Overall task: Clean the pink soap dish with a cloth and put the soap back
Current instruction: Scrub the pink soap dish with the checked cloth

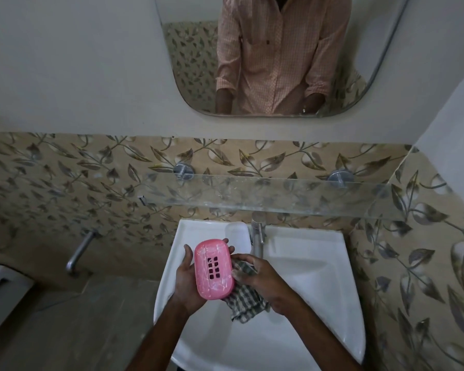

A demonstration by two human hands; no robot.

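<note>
The pink soap dish (213, 269) is held above the white sink (319, 263), its slotted face turned up toward the camera and streaked with whitish film. On its left, the left hand (185, 282) cradles it from beneath, thumb curled over the left long edge and fingertips showing past the far right corner. The dish looks like thin moulded plastic, so it is probably light and stiff. The film suggests a slick surface, so a grip across the two long edges with the palm underneath seems the safest hold, and a loose pinch could let it squirt out into the basin. Just right of the dish, a checked cloth (245, 301) hangs soft and limp, bunched against the dish's right edge. The right hand (268, 282) grips that cloth with curled fingers. The soap itself I cannot make out anywhere. Behind the hands stands the tap (257, 236).
</note>
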